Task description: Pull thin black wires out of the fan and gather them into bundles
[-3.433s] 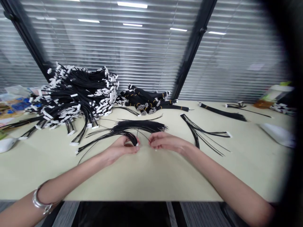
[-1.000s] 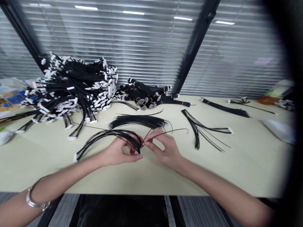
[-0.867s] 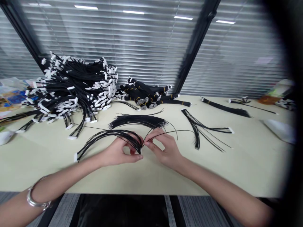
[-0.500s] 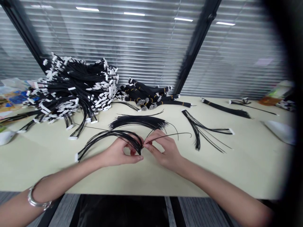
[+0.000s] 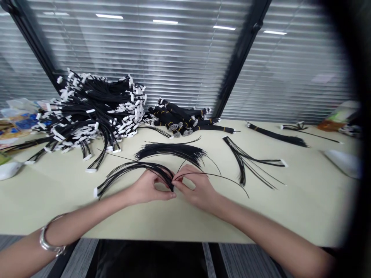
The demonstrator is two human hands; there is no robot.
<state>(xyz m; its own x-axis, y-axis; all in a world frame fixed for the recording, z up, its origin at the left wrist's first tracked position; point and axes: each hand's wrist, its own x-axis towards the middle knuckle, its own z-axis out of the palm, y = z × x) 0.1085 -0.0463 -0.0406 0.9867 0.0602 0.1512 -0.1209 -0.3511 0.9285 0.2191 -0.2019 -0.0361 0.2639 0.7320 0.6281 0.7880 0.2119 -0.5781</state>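
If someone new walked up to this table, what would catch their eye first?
Probably the big heap of black cables with white connectors at the back left. Next, the two hands meeting front and centre: the left hand holds a wire bundle.

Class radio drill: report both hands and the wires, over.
Left hand: gripping bundled black wires. Right hand: pinching single black wire at bundle's end. Loose wire pile just beyond.

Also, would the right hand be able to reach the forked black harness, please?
Probably yes: the forked black harness lies uncovered nearby, though the right hand pinches a thin black wire it may need to release.
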